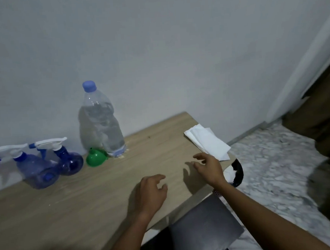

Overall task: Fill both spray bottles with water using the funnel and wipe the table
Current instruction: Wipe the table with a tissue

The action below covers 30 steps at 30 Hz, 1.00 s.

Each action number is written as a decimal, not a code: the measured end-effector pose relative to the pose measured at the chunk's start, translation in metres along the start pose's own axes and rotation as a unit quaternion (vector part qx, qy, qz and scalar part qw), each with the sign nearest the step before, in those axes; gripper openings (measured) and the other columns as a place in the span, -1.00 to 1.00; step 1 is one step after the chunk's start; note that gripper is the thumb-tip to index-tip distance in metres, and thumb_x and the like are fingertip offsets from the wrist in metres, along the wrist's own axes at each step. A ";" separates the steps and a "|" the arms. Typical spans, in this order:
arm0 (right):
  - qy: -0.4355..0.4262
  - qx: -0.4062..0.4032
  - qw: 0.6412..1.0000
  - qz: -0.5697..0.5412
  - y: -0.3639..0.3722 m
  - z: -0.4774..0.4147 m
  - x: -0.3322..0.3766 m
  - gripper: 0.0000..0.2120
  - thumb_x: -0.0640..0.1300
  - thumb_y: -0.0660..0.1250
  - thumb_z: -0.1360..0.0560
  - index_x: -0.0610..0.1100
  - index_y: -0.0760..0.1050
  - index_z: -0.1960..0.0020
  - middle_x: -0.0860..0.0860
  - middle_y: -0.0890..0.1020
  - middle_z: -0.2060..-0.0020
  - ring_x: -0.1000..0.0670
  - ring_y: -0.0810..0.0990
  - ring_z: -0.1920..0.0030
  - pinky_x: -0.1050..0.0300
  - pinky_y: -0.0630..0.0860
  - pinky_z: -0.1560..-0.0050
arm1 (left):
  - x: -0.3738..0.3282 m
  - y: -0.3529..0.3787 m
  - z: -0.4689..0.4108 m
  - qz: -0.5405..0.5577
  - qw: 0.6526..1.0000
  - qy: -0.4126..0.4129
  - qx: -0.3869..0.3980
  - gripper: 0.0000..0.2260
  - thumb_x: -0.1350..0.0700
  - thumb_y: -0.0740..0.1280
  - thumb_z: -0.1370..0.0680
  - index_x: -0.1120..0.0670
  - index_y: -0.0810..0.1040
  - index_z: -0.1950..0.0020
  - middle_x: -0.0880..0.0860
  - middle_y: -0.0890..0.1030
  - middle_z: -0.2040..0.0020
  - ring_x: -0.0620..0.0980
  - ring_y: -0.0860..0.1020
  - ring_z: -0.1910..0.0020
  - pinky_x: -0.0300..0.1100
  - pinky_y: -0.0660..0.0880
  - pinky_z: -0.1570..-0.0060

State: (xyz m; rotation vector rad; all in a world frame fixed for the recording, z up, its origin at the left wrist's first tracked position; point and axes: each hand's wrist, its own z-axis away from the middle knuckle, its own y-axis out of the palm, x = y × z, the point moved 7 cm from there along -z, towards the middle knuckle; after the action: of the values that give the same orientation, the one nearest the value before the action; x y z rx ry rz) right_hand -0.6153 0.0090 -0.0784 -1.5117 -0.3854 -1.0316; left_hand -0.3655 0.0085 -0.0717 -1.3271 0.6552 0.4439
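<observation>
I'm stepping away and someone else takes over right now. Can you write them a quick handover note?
Hands: left hand and right hand open, empty, above the table.
Things: left spray bottle and right spray bottle by the wall, spray heads on. The green funnel lies beside the capped water bottle. The white tissue lies at the table's right corner.
Done: nothing evident.
Left: open bottles, fill both through funnel, wipe table.

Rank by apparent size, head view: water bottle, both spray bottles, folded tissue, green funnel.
1. water bottle
2. left spray bottle, right spray bottle: alike, unranked
3. folded tissue, close to those
4. green funnel
</observation>
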 end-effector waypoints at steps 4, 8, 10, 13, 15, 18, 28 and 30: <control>0.042 -0.034 0.999 -0.002 -0.045 -0.020 -0.040 -0.81 -0.07 0.43 -0.50 -0.03 0.67 -0.11 0.02 0.71 -0.08 -0.01 0.65 -0.04 0.11 0.53 -0.05 | -0.050 0.037 -0.025 -0.025 0.999 0.029 0.036 -0.68 -0.07 0.36 -0.45 -0.11 0.65 -0.19 -0.13 0.68 -0.16 -0.19 0.66 -0.06 -0.16 0.60 -0.08; 0.038 -0.024 0.999 0.001 -0.076 -0.050 -0.068 -0.80 -0.01 0.44 -0.49 -0.03 0.68 -0.08 0.03 0.71 -0.07 -0.02 0.64 -0.11 0.17 0.45 -0.01 | -0.098 0.082 -0.065 -0.119 0.989 0.049 0.068 -0.67 -0.10 0.24 -0.52 -0.22 0.57 -0.26 -0.15 0.58 -0.31 -0.04 0.59 -0.24 -0.08 0.53 -0.21; 0.037 -0.019 0.999 0.001 -0.088 -0.068 -0.081 -0.80 -0.01 0.44 -0.49 -0.03 0.67 -0.09 0.03 0.70 -0.08 -0.02 0.65 -0.08 0.16 0.48 0.00 | -0.118 0.103 -0.086 -0.140 0.985 0.045 0.086 -0.63 -0.06 0.24 -0.58 -0.18 0.49 -0.38 -0.09 0.43 -0.47 0.04 0.46 -0.39 -0.03 0.44 -0.33; 0.034 -0.022 0.999 0.014 -0.099 -0.090 -0.095 -0.81 0.00 0.43 -0.49 -0.05 0.66 -0.06 0.01 0.68 -0.03 -0.04 0.63 -0.04 0.08 0.55 0.00 | -0.138 0.126 -0.113 -0.144 0.985 0.031 0.085 -0.55 -0.03 0.19 -0.63 -0.09 0.31 -0.53 0.00 0.26 -0.57 0.13 0.36 -0.46 0.06 0.38 -0.38; 0.029 -0.025 0.999 0.028 -0.100 -0.101 -0.102 -0.83 0.01 0.44 -0.48 -0.03 0.63 -0.03 0.00 0.63 0.01 -0.05 0.59 -0.03 0.04 0.56 0.01 | -0.144 0.134 -0.125 -0.128 0.990 0.012 0.061 -0.56 -0.02 0.17 -0.65 -0.03 0.28 -0.54 0.02 0.33 -0.53 0.15 0.43 -0.38 0.07 0.45 -0.29; 0.015 -0.001 0.999 0.048 -0.093 -0.115 -0.107 -0.79 0.06 0.43 -0.50 0.01 0.60 -0.10 0.00 0.55 -0.03 -0.05 0.53 -0.09 0.05 0.52 -0.03 | -0.143 0.142 -0.127 -0.128 0.991 -0.032 0.013 -0.60 -0.01 0.16 -0.65 0.01 0.37 -0.49 0.03 0.50 -0.37 0.16 0.48 -0.27 0.07 0.51 -0.17; 0.030 0.056 0.998 -0.011 -0.070 -0.181 -0.091 -0.61 0.11 0.40 -0.55 -0.07 0.62 -0.28 -0.05 0.61 -0.20 -0.08 0.58 -0.21 0.06 0.50 -0.16 | -0.143 0.151 -0.129 -0.157 0.987 -0.028 -0.026 -0.65 0.08 0.22 -0.64 0.02 0.46 -0.43 -0.08 0.46 -0.42 0.12 0.41 -0.21 -0.12 0.36 -0.23; 0.021 0.038 0.998 -0.054 -0.070 -0.182 -0.084 -0.75 0.00 0.44 -0.54 -0.05 0.67 -0.18 -0.02 0.64 -0.17 -0.05 0.61 -0.15 0.06 0.54 -0.16 | -0.143 0.151 -0.131 -0.161 0.987 -0.024 -0.013 -0.66 0.07 0.18 -0.65 0.00 0.45 -0.43 -0.09 0.46 -0.40 0.10 0.40 -0.21 -0.13 0.35 -0.24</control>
State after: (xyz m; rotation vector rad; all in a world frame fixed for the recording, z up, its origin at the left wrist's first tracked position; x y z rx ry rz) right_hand -0.7828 -0.1151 -0.1176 -1.4101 -0.4756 -1.1197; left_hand -0.5931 -0.0794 -0.1026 -1.4119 0.3860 0.2217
